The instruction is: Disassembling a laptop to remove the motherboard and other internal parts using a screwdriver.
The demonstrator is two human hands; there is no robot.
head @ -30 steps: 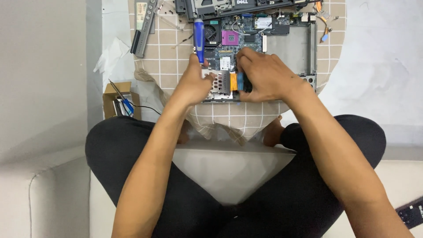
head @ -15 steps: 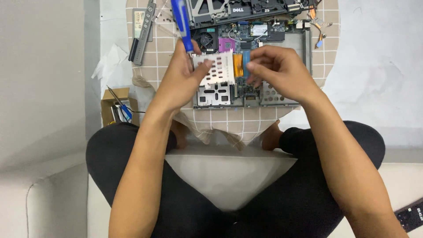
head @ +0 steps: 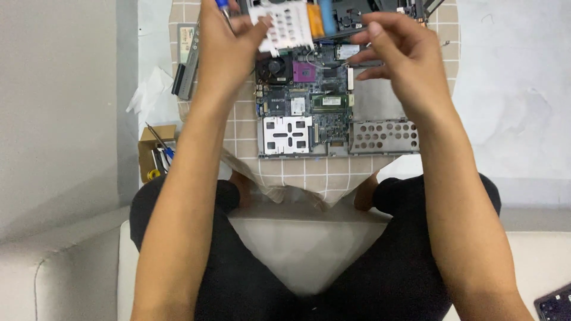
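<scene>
Judging by its thin perforated sheet metal, the silver bracket pinched at its left edge by the left hand fingers is reckoned light, stiff and sharp-edged, best held by the rims, while the right hand fingers hang loosely curled, empty.

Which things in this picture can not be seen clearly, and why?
- Left hand: fingertips and blue tool cut by the top edge, head view.
- Perforated metal plate: top cut off, blurred.
- Open laptop base: far part hidden behind right hand.
</scene>
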